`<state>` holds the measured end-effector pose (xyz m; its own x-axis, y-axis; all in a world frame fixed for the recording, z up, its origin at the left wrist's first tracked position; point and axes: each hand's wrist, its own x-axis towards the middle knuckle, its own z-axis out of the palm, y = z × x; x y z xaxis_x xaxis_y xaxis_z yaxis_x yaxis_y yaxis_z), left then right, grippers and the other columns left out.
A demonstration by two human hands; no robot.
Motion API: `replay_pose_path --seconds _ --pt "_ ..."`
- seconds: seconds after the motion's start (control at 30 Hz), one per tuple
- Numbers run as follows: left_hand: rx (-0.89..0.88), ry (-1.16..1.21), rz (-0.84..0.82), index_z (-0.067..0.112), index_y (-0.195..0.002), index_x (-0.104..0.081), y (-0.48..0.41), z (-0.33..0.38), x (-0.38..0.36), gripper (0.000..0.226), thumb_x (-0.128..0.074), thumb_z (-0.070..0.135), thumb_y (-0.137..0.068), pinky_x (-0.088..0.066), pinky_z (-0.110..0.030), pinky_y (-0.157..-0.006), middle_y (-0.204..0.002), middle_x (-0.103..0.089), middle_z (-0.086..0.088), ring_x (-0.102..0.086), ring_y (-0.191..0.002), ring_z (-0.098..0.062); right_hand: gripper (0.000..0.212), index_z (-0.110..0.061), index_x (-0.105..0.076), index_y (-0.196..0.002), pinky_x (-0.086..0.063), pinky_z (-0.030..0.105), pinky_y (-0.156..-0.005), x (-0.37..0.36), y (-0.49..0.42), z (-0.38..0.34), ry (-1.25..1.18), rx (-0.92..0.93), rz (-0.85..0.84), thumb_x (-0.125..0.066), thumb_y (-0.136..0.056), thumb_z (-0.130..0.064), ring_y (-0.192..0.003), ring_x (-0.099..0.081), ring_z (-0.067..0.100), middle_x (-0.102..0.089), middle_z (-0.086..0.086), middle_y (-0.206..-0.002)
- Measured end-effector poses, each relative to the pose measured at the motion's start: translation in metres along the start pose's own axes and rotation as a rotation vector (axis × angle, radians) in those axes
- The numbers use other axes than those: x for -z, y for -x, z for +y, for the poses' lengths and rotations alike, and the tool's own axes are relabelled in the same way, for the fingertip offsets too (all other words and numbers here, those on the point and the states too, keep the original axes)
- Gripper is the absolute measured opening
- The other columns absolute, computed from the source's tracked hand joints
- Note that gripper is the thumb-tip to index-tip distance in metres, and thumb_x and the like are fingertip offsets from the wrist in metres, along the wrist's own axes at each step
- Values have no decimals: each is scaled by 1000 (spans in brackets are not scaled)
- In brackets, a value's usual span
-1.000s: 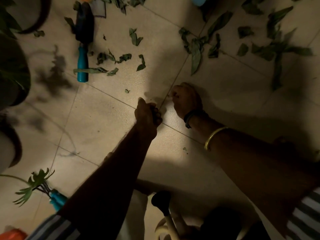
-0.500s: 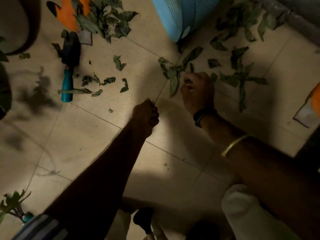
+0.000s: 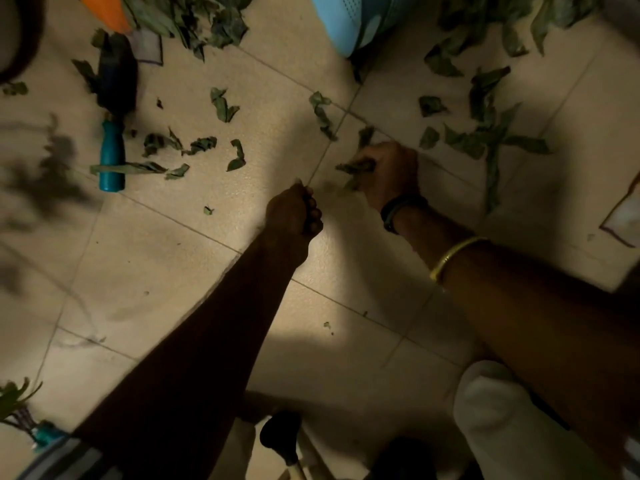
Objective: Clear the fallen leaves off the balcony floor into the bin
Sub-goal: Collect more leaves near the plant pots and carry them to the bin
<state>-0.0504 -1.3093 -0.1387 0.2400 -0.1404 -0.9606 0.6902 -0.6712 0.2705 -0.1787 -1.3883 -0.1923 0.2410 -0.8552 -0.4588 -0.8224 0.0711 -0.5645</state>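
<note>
Dry green leaves lie scattered over the beige tiled floor (image 3: 180,258). My right hand (image 3: 389,174) grips a clump of leaves (image 3: 356,167) low over the floor at centre. My left hand (image 3: 294,213) is curled into a fist just left of it; whether it holds anything is hidden. More leaves (image 3: 485,140) lie to the right of my right hand and others (image 3: 194,145) to the left. The light blue bin (image 3: 353,19) stands at the top edge, beyond my right hand.
A teal-handled trowel (image 3: 112,147) lies at the left among leaves. An orange object (image 3: 107,8) under a leaf pile (image 3: 194,15) is at top left. A small plant (image 3: 14,403) stands at bottom left. A dark-headed tool (image 3: 282,438) and my white-clad knee (image 3: 502,420) are at the bottom.
My right hand reached forward to the leaves near the tile joint and closed on a clump. The view tilted forward, bringing the blue bin into sight. My left fist stayed put.
</note>
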Motion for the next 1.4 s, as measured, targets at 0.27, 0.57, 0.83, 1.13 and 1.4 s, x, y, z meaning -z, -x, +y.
replay_pose_path --seconds 0.27,0.57,0.83,1.13,1.4 --pt "-15 -149 -183 13 -110 -65 20 13 -28 54 -44 61 -94 -48 -23 -57 -91 -71 -1 -66 -70 -11 43 -14 -55 -111 -57 19 -66 21 48 -46 -491 -258 -210 -80 -77 -3 -96 -66 13 -66 -1 -104" --pt "-157 -158 -185 8 -108 -66 21 15 -32 21 -47 12 -99 -56 -26 -57 -97 -71 -14 -71 -74 -20 59 -14 -33 -142 -55 45 -94 42 25 -86 -83 -210 -333 -58 -90 -3 -117 -58 31 -57 15 -128" --pt "-116 -137 25 9 -91 -62 13 32 -31 17 -49 9 -101 -48 -24 -54 -79 -58 -8 -56 -63 -18 24 -22 -59 -108 -45 31 -79 53 14 -94 215 104 -164 -64 -85 -18 -99 -52 20 -52 2 -110" --pt "-3 151 9 14 -86 -63 4 33 -8 19 -50 14 -100 -42 -21 -53 -81 -56 -9 -49 -64 -13 64 -16 -35 -148 -36 52 -110 34 -78 -56 611 84 -293 -58 -88 -21 -140 -27 39 -21 3 -161" --pt "-47 -7 45 15 -92 -61 3 32 -5 24 -45 30 -103 -47 -29 -64 -87 -59 -4 -53 -74 -15 30 -10 -66 -116 -46 36 -90 29 15 -58 355 331 -164 -57 -95 -30 -110 -57 26 -63 10 -117"
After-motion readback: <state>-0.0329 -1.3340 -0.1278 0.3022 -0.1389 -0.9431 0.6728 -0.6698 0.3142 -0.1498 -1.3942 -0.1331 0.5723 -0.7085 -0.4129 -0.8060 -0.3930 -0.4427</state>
